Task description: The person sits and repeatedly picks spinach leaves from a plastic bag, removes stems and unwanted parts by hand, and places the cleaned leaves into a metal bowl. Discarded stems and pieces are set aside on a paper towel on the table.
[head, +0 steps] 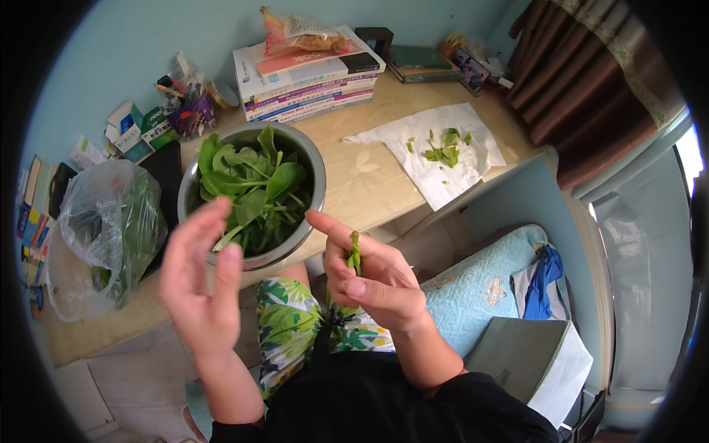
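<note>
A metal bowl [319,183] full of green leafy vegetables [252,185] stands on the wooden desk. My left hand [202,277], slightly blurred, is over the bowl's near left rim with its fingers apart and nothing seen in it. My right hand [371,277] is at the bowl's lower right, pinching a small green leaf piece [354,253] between thumb and fingers, its index finger extended towards the rim. On the right of the desk lies a white paper sheet [404,149] bearing small leaf scraps [445,150]. A clear plastic bag [105,221] with more greens lies left of the bowl.
Behind the bowl are stacked books [310,83] with a food packet [304,33] on top, a pen holder [191,113] and small boxes [127,130]. Below the desk's right part are a light blue quilted cover [476,288] and a grey box [520,354]. A brown curtain [587,72] hangs at right.
</note>
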Demonstrator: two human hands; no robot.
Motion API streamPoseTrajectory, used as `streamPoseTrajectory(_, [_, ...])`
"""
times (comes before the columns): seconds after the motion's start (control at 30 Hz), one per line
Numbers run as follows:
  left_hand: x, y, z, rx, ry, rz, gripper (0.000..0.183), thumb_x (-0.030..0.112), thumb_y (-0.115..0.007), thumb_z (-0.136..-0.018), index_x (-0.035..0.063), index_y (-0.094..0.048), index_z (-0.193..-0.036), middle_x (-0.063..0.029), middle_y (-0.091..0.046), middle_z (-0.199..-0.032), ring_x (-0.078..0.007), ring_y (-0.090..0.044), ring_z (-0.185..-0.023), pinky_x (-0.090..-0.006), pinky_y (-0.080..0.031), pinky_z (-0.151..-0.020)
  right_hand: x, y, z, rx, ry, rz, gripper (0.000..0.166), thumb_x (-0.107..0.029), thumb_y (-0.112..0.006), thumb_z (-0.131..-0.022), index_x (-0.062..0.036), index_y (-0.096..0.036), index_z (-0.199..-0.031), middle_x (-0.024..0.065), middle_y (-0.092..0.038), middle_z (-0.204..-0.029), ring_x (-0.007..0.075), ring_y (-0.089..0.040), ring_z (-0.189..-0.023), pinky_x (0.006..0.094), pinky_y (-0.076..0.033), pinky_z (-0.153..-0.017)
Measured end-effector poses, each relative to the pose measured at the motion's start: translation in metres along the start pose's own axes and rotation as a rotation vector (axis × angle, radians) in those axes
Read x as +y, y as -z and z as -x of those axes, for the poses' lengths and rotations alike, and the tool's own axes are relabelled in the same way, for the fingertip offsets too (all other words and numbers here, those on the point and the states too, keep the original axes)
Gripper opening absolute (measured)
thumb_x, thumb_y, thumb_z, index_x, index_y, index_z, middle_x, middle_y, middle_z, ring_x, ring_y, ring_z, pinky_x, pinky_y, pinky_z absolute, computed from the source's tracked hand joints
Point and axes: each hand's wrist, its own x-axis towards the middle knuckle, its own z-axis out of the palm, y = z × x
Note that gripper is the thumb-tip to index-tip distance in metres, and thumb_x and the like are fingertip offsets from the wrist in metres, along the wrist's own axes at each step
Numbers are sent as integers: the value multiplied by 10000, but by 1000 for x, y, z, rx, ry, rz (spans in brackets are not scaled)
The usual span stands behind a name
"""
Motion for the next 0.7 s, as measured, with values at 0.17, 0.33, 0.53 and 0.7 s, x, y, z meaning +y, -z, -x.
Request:
streamPoseTrajectory(0.17, [12,-13,13,-157,-59,44,348,103,-760,-748,-48,-637,-1036,-127,-635,-956,-204,-606,-878,-308,-481,-787,5,-14,0,-25,-23,309,643,-257,-505,-936,79,-275,-1434,13,-429,-851,70,-361,-635,207,-310,-553])
streamPoseTrajectory(0.33, [0,-19,18,-208,-123,54,284,116,-801,-709,-6,-685,-938,-97,-626,-878,-196,-589,-800,-295,-470,-705,7,-20,2,-102,34,465,538,-260,-379,-1011,88,-299,-1414,164,-434,-1287,228,-373,-1108,312,-288,-912])
streamPoseTrajectory(0.53, [-6,-31,28,-93,-168,150,165,40,-725,-765,-20,-640,-893,-107,-626,-865,-201,-595,-801,-288,-483,-713,14,-17,-1,-88,51,459,489,-227,-427,-1000,92,-369,-1365,210,-495,-1276,305,-468,-1202,373,-351,-1011])
streamPoseTrajectory(0.7, [3,-31,34,-78,-91,112,124,-60,-664,-755,-25,-593,-849,-129,-646,-834,-228,-627,-750,-292,-500,-692,3,-2,-5,60,488,1023,324,-152,-621,-868,41,-579,-1125,147,-609,-955,254,-568,-869,344,-439,-780])
